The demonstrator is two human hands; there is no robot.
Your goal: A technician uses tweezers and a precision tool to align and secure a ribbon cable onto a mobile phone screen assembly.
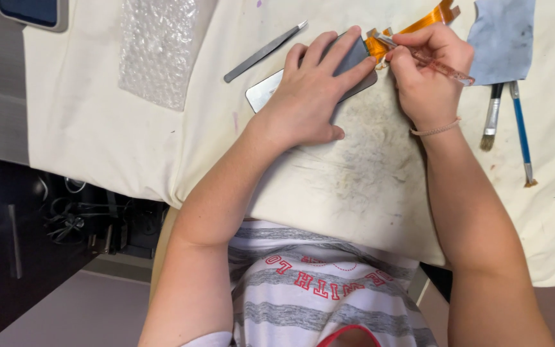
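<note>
Left hand (pixel 309 96), fingers spread, presses flat on a dark panel (pixel 354 61). Right hand (pixel 426 74) pinches a clear-handled tool (pixel 441 67), tip at the orange ribbon cable (pixel 412 29).

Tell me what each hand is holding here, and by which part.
Right hand grips a clear pinkish tool near its working end, at the orange ribbon cable. Left hand lies flat on the dark panel.

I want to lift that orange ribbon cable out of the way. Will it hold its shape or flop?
The ribbon cable looks thin and flat, so it will probably flop and bend easily. It likely weighs next to nothing. It seems delicate: it runs from the flat panel under the left hand, so tugging could crease or tear it where the right hand works.
</note>
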